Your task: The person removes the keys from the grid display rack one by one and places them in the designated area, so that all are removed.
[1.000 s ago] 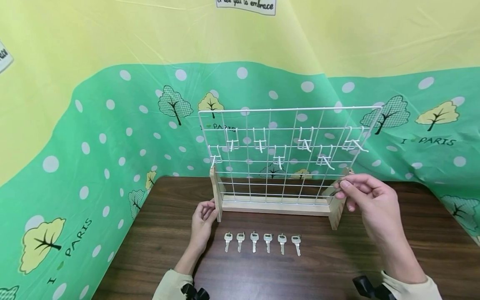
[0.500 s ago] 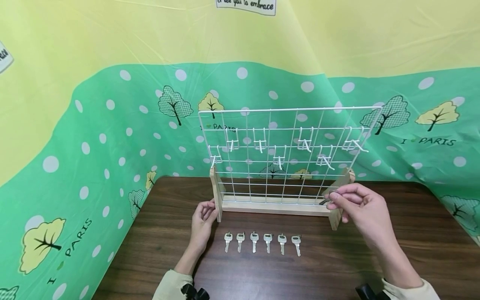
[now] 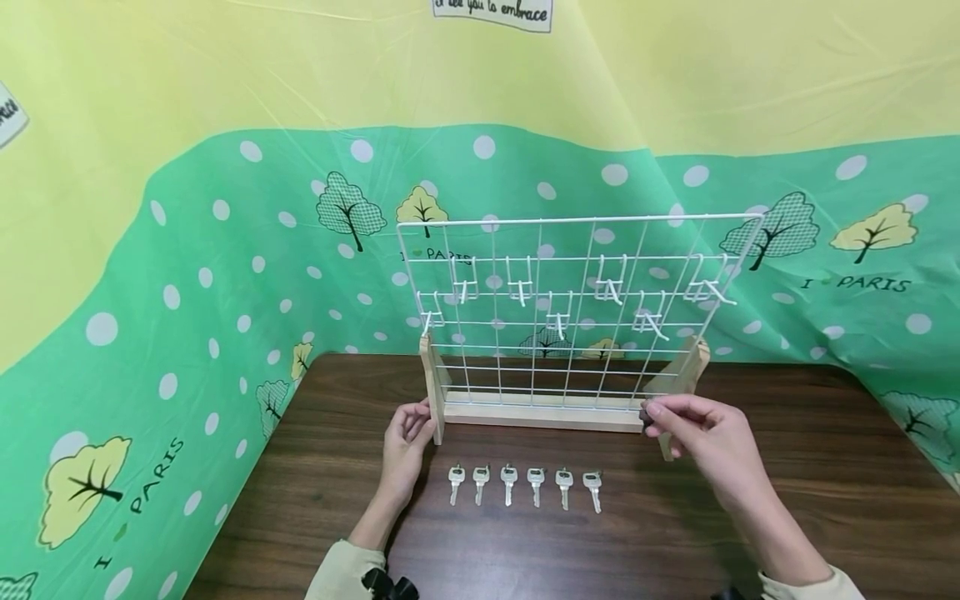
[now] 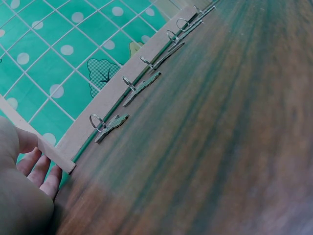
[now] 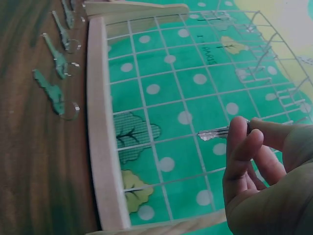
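Observation:
My left hand (image 3: 408,446) grips the foot of the wooden left side piece (image 3: 432,387) of a white wire grid rack (image 3: 577,220). In the left wrist view its thumb and fingers (image 4: 39,171) lie on either side of that wood. My right hand (image 3: 712,437), in front of the rack's right side piece (image 3: 682,367), pinches a metal key (image 5: 212,134) between thumb and fingertips. The key's toothed blade sticks out in the right wrist view, and its head is mostly hidden by the fingers. Several silver keys with small rings lie in a row, including one key (image 3: 592,490) at the right end.
White wire hooks, such as one hook (image 3: 651,323) at the right, hang on the grid in two staggered rows. A wooden crossbar (image 3: 551,417) joins the side pieces on the dark wooden table (image 3: 525,554). Behind stands a green and yellow printed cloth (image 3: 225,325).
My right hand has moved down and left with the key, from beside the right side piece to the right end of the crossbar. The left hand has stayed in place.

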Tool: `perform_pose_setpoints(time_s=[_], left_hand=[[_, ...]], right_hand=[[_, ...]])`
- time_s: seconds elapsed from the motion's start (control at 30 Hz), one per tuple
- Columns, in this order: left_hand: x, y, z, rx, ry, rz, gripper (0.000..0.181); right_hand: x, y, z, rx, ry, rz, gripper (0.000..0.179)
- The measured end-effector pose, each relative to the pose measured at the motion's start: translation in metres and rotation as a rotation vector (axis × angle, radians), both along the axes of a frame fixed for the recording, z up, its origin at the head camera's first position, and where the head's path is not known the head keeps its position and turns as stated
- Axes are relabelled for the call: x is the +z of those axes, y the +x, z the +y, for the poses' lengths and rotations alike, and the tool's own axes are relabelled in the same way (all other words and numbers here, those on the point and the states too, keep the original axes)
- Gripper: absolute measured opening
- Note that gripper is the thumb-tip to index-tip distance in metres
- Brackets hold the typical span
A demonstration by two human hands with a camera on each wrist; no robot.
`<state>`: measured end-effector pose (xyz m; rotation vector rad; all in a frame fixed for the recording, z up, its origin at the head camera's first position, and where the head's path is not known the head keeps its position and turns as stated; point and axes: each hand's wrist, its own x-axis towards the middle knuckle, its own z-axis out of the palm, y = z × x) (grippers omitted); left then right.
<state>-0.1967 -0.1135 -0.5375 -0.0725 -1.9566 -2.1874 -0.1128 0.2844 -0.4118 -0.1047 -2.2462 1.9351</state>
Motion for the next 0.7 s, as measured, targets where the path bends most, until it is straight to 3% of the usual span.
perform_pose_setpoints(time_s=[0.27,0.7], left_hand=[[-0.001,-0.001,0.0,-0.005,0.008,-0.008,0.013],[0.001,0.001,0.0,-0.007,0.006,-0.019,0.012]], right_hand=[[-0.018,0.002,0.005,0.009,-0.033,-0.02,0.007],[-0.045,0.004,-0.002,0.051,0.154,-0.141,0.019]])
